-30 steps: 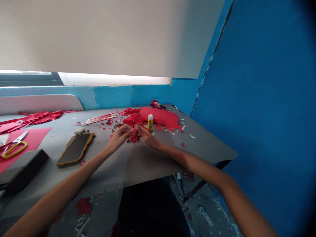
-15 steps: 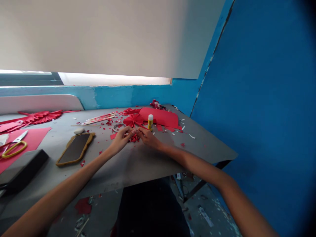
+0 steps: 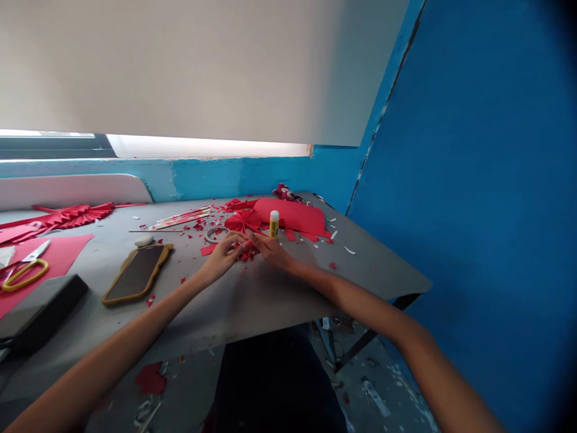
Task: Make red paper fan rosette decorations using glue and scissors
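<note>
Paper fan (image 3: 242, 220) on tbl (image 3: 288, 294), glue stick (image 3: 274, 225) just R, phone (image 3: 139, 272) L

Looks like a paper-craft workspace; home or classroom, can't tell. Pleated red paper (image 3: 241, 221) and scraps (image 3: 198, 226) are occupying the grey table (image 3: 378, 264), scissors (image 3: 35, 252) lying left, glue stick (image 3: 274, 226) standing upright, cuttings (image 3: 151, 379) littering the floor (image 3: 193, 385).
</note>
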Tool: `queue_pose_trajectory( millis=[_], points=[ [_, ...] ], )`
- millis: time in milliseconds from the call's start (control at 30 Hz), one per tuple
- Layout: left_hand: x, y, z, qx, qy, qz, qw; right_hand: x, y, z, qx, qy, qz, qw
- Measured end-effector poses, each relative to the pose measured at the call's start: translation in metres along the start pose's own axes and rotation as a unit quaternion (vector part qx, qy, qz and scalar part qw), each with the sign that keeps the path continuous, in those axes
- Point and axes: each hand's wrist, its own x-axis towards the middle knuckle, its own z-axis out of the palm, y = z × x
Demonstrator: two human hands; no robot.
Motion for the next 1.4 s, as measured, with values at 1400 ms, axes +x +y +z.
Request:
queue_pose_trajectory(
  millis=[1400],
  points=[
    [0.003, -0.067, -0.092, 0.397, -0.027, -0.191, 0.897, 0.002, 0.010, -0.004, -0.024, 0.023, -0.024, 0.999]
  ],
)
